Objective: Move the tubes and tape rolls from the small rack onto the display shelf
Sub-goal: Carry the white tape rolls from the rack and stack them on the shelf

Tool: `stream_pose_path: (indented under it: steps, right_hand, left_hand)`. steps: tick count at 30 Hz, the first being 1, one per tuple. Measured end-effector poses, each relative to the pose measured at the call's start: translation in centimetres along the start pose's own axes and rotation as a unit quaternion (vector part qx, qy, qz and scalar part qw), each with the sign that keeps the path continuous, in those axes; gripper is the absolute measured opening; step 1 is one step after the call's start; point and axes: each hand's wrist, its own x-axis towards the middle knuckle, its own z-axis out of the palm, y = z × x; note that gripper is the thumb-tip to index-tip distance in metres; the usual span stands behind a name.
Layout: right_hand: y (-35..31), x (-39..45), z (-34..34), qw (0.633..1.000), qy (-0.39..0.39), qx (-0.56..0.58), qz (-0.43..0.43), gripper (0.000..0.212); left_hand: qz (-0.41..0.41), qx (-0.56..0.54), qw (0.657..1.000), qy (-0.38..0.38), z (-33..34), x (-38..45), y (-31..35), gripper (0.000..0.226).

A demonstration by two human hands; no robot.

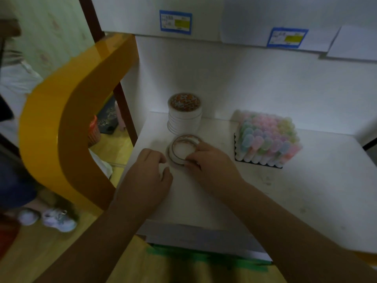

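On the white display shelf (204, 193) a low stack of tape rolls (181, 147) lies in front of a taller stack of tape rolls (184, 115) near the back wall. My right hand (210, 162) grips the low stack at its right rim, fingers curled round the edge. My left hand (152, 170) sits just left of the stack with curled fingers; whether it holds anything is hidden. A block of pastel tubes (267, 137) stands upright in a black tray at the right of the shelf.
A curved orange frame (67, 111) rises at the left of the shelf. An upper shelf edge with blue price labels (175, 22) hangs above. Someone's shoes (58, 219) are on the wooden floor at lower left. A green strip (204, 256) runs below the shelf front.
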Motion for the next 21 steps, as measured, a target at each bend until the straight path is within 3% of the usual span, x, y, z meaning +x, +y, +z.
stream_pose_path:
  steps: [7,21]
  right_hand:
    - [-0.18,0.22,0.48,1.0,-0.021,-0.002,0.005,0.024]
    - [-0.44,0.61,0.68,0.999,-0.044,0.009,0.004,0.024]
  left_hand:
    - [0.035,0.002,0.999,-0.004,-0.13,0.01,-0.17,0.016]
    - [0.032,0.008,0.999,-0.012,0.2,0.25,-0.4,0.014]
